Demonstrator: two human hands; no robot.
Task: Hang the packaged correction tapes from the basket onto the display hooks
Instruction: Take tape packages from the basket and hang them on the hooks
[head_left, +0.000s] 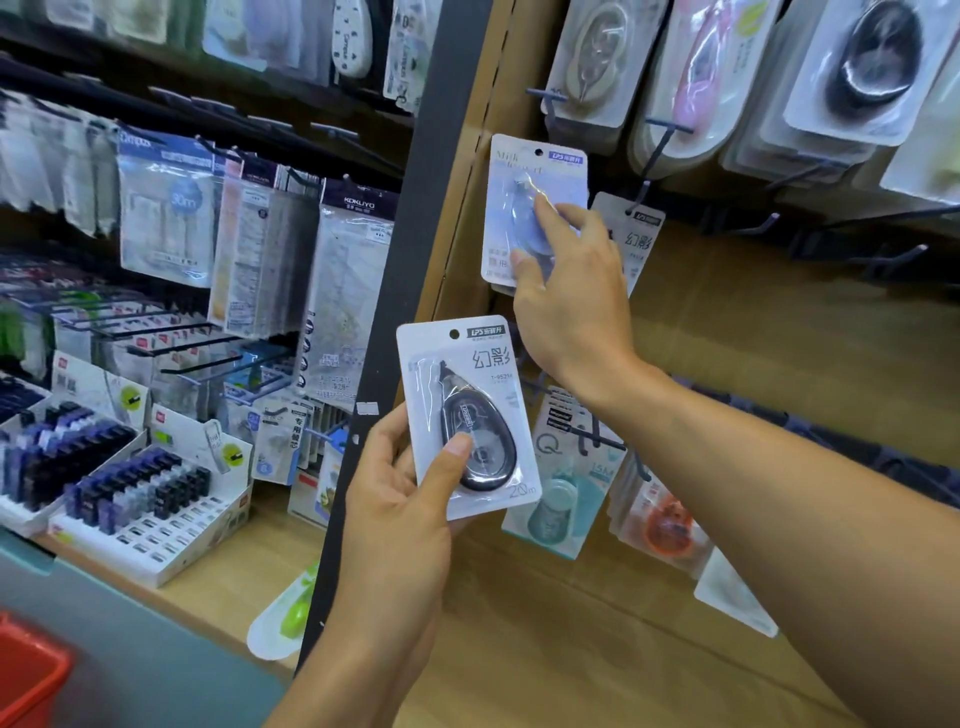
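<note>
My left hand (400, 514) grips a white carded correction tape with a black dispenser (467, 415), held upright in front of the shelf post. My right hand (566, 291) pinches a pale blue correction tape pack (524, 197) between thumb and forefinger, raised against the wooden display panel. Its hang hole sits near the top of the card, left of a dark hook (644, 195) that carries another white pack (636, 234). A corner of the red basket (28, 675) shows at the bottom left.
Several empty dark hooks (763, 223) stick out of the wooden panel to the right. More packs hang above (852, 73) and below (566, 483). A dark upright post (395, 291) divides this panel from stationery shelves on the left.
</note>
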